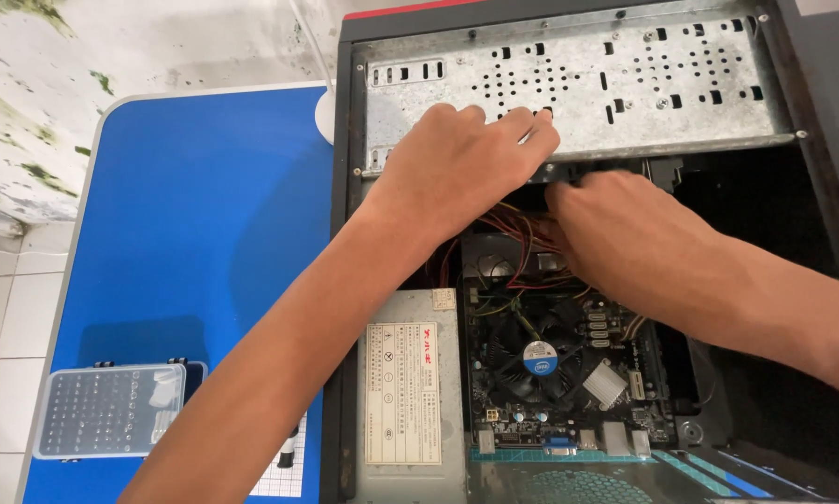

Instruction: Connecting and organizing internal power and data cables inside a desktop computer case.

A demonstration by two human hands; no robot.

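Reaching into an open computer case [816, 177] lying on its side, head view, one entry.

Left hand [461, 159]: resting on the lower edge of the perforated metal drive cage [625, 84], fingers [522, 126] curled over the rim, gripping it loosely.

Right hand [625, 233]: going under the cage, just above the red and yellow wires [508, 229]; fingertips are hidden, so whether they are clenched on anything cannot be told.

Risks, as judged: the cage edge is looking sharp enough to scrape a knuckle; a tug among the wires could be loosening a plug or pulling one across the cooling fan [536, 355]; a slip could be knocking the board [615, 392].

Obstructions: the cage is overhanging the reach, and wires are crowding the gap.

Surroundings: grey power supply [405, 401] beside the fan; blue surface [204, 233] at left, carrying a clear box of screwdriver bits [111, 411].
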